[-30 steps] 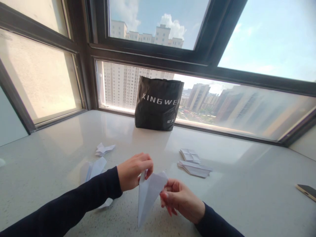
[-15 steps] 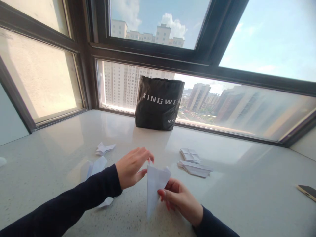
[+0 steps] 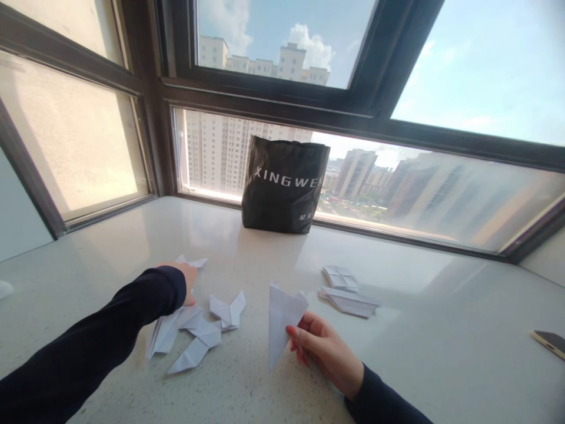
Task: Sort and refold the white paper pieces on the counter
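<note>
My right hand point(image 3: 324, 347) pinches a folded white paper point(image 3: 285, 321) between thumb and fingers, its long point hanging downward above the counter. Over on the left, my left hand point(image 3: 189, 281) is at the pile of folded papers point(image 3: 166, 334); its sleeve hides most of the fingers, so their closing cannot be made out. A notched folded piece point(image 3: 228, 311) and a pointed folded piece point(image 3: 198, 344) lie near that pile. Just beyond the left hand, another folded paper point(image 3: 199, 262) is partly covered.
Right of centre lie a stack of square creased papers point(image 3: 339, 278) and a stack of long folded papers point(image 3: 351, 302). A black bag point(image 3: 285, 200) stands by the window on the speckled white counter point(image 3: 424, 353). A dark flat object point(image 3: 549, 343) lies at the right edge.
My left hand has left the folded paper and moved left to the pile, uncovering folded pieces on the counter. The right hand still holds its paper, nearly in place.
</note>
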Demonstrator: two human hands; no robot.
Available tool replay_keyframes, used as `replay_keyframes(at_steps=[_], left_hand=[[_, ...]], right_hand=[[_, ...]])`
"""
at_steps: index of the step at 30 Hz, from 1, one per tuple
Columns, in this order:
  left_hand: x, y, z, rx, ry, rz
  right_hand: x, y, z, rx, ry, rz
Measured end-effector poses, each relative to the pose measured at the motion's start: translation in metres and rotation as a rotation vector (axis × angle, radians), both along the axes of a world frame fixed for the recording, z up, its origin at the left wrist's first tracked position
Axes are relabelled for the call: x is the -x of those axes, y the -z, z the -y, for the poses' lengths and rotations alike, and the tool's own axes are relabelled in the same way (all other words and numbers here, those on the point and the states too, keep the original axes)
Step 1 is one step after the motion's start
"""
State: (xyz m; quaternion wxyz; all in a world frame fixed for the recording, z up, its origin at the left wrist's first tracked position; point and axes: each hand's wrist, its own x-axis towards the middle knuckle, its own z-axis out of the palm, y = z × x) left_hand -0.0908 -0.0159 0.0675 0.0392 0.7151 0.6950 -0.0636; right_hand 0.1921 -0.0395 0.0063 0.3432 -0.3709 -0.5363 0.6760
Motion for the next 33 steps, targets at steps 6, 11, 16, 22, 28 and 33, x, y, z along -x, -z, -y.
replay_keyframes(at_steps=[6,11,16,22,28,33], left_hand=[[-0.011,0.005,-0.004,0.104,-0.045,-0.101],[-0.009,0.004,-0.003,0.028,-0.001,-0.088],[-0.003,0.000,-0.002,-0.022,0.053,-0.064],[0.001,0.013,-0.006,-0.057,0.087,0.006],[0.004,0.006,-0.014,-0.066,0.169,0.142],[-0.009,-0.027,-0.012,-0.101,0.210,0.344]], right_hand=[[-0.001,0.001,0.001,0.001,-0.007,-0.015],[-0.001,0.003,-0.001,0.004,0.001,-0.020],[0.000,0.001,-0.001,0.015,0.006,-0.014],[0.000,0.000,0.001,0.010,0.010,-0.020],[-0.001,0.002,-0.001,0.003,0.006,-0.020],[-0.001,0.002,0.000,0.012,0.007,-0.045]])
